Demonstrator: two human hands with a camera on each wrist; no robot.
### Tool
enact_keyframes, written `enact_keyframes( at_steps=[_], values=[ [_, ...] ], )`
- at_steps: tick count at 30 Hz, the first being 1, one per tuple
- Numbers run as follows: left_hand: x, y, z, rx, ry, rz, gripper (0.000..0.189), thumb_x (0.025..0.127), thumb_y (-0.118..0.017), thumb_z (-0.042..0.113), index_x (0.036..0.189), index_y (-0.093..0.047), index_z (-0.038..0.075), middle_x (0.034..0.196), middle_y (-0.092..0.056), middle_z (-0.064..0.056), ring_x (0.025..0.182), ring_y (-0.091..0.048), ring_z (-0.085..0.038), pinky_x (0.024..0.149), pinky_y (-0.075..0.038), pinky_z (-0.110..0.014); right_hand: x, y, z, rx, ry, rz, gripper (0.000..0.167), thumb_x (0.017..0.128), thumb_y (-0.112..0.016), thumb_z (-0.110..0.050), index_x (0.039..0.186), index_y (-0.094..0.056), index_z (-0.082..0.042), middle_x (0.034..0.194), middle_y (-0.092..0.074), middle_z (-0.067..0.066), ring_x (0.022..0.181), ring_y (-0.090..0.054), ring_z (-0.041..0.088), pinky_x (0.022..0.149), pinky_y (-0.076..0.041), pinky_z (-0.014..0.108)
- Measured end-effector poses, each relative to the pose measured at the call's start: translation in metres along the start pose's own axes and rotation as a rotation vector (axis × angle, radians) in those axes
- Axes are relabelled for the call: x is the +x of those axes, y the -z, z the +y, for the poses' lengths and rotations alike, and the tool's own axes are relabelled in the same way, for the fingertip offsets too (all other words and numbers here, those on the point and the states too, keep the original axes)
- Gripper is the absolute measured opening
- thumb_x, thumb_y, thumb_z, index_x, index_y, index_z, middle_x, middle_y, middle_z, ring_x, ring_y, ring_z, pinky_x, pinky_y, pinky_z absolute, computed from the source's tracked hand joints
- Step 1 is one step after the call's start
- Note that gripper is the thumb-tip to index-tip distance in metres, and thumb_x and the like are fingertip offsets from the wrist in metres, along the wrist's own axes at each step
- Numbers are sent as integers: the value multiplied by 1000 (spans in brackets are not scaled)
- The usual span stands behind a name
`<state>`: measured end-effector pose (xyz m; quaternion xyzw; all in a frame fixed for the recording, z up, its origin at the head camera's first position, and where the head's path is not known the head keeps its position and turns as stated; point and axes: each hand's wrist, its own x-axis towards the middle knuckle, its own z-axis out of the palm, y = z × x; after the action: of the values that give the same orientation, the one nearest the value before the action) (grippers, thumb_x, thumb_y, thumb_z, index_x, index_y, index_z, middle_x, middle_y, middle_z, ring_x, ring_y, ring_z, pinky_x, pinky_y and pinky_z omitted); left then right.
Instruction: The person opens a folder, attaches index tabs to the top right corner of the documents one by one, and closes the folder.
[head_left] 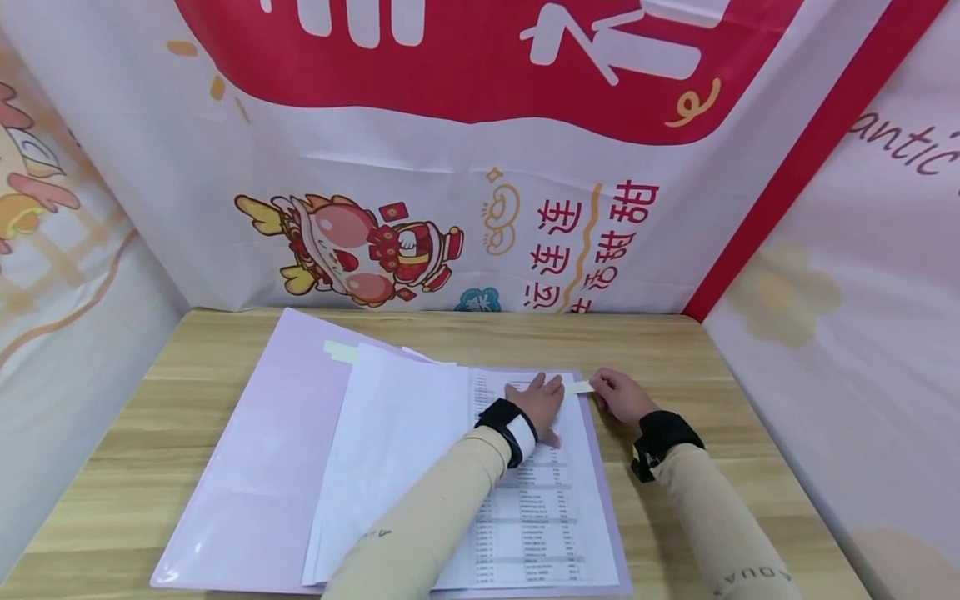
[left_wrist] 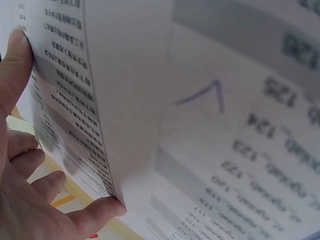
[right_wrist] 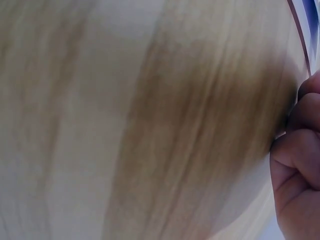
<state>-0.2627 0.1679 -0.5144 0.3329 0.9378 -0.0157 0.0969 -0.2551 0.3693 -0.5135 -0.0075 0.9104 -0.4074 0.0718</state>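
A lilac folder (head_left: 240, 475) lies spread out with loose papers inside. On its right side is a printed sheet (head_left: 525, 521) with rows of text and grey bands. My left hand (head_left: 538, 408) rests on the upper part of this sheet with its fingers spread. In the left wrist view, the left thumb and fingertips press on the page, which carries a blue tick mark (left_wrist: 205, 95). A pale yellow-green sticky tab (head_left: 578, 387) sticks out past the sheet's upper right edge. My right hand (head_left: 621, 395) pinches its outer end, with curled fingers (right_wrist: 300, 155) low over the tabletop.
White pages (head_left: 397, 450) are turned over to the left, with pale green tabs (head_left: 341, 352) at their top left corner. The wooden table (head_left: 690, 367) surrounds the folder. A printed cloth (head_left: 420, 142) hangs behind it, with more cloth at both sides.
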Motion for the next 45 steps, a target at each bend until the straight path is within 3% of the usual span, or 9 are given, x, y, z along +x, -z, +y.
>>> enact_keyframes(
  at_steps=[9, 16, 20, 25, 32, 40, 45],
  values=[
    [-12, 13, 0, 3, -2, -42, 94, 81, -80, 56, 158, -39, 20, 166, -28, 9, 153, -24, -17, 105, -41, -60, 2, -2, 1, -47, -24, -8, 29, 110, -44, -15, 87, -55, 0, 72, -54, 6, 65, -48, 20, 66, -39, 31],
    [-28, 35, 4, 6, -5, -78, 86, 87, -76, 52, 157, -41, 17, 166, -30, 6, 152, -26, -17, 108, -40, -58, 4, -1, 4, -58, -16, -1, 29, 109, -46, -16, 86, -55, -2, 70, -54, 4, 64, -48, 19, 63, -39, 30],
    [-32, 40, 4, 0, -9, -91, 83, 89, -75, 49, 157, -41, 16, 166, -30, 5, 153, -25, -17, 110, -39, -58, 4, 0, 4, -74, -20, -5, 29, 110, -46, -17, 87, -56, -2, 71, -54, 3, 64, -48, 19, 62, -39, 30],
    [-31, 36, 4, 3, -12, -47, 83, 85, -80, 50, 153, -47, 15, 162, -36, 6, 151, -27, -16, 105, -43, -57, 3, 1, 0, -110, -60, -5, 28, 109, -47, -19, 88, -57, -3, 72, -54, 4, 65, -48, 20, 64, -38, 31],
    [-30, 34, 3, 15, -16, 10, 79, 82, -82, 51, 146, -54, 14, 146, -49, 5, 138, -40, -13, 100, -48, -57, 3, 0, -6, -199, -74, 3, 27, 108, -49, -19, 87, -59, -4, 71, -54, 3, 65, -50, 20, 65, -39, 31],
    [-16, 13, 1, 0, -20, 47, 79, 78, -84, 54, 143, -57, 17, 151, -49, 8, 141, -40, -10, 98, -47, -60, 4, -3, -6, -441, -7, 63, 26, 104, -53, -21, 83, -61, -7, 69, -53, 3, 64, -51, 20, 63, -41, 34],
    [-19, 15, -1, 19, -15, 63, 84, 76, -83, 57, 144, -56, 16, 152, -48, 6, 141, -40, -10, 97, -47, -55, 6, -10, -8, -548, -19, 119, 19, 100, -58, -22, 90, -57, -5, 69, -56, 6, 61, -53, 22, 58, -44, 38]
  ],
)
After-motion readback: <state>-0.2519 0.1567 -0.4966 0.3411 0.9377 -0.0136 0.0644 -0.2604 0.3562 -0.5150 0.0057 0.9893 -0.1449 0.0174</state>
